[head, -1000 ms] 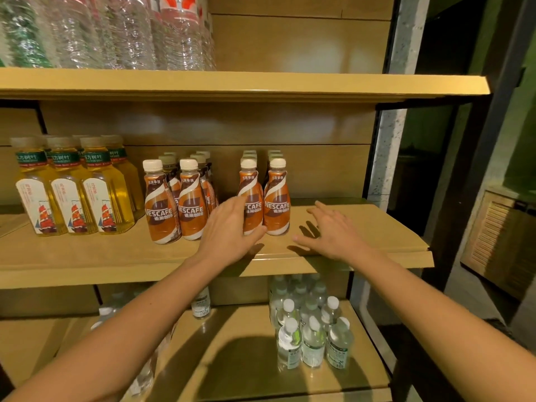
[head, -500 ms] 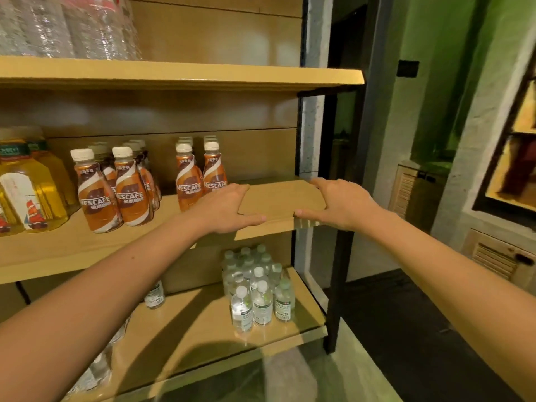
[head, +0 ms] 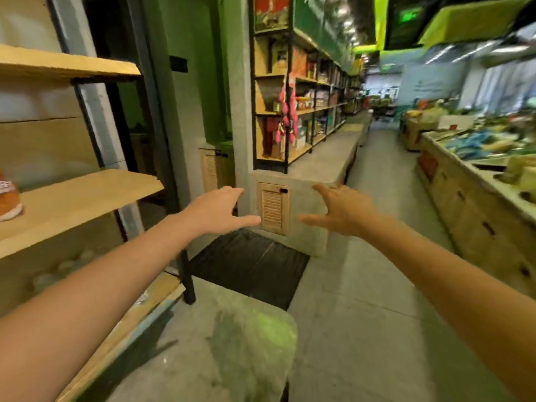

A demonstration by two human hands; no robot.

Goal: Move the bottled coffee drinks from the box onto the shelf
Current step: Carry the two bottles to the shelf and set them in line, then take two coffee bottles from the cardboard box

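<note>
One brown bottled coffee drink (head: 8, 198) shows only partly at the far left edge, standing on the wooden shelf (head: 95, 195). My left hand (head: 217, 210) and my right hand (head: 342, 211) are both held out in the air, away from the shelf, in front of a grey concrete plinth. Each hand has its fingers spread and holds nothing. No box is in view.
A black floor mat (head: 249, 265) lies below my hands. A grey plinth with a slatted wooden vent (head: 272, 211) stands ahead. Stocked shelves (head: 307, 108) line the aisle's left side; a produce counter (head: 478, 204) runs along the right. Small bottles sit blurred on the lower shelf (head: 58, 271).
The view has swung right, from the shelf toward the aisle. Both hands have come off the shelf edge and now hang in the air; most coffee bottles have left the frame.
</note>
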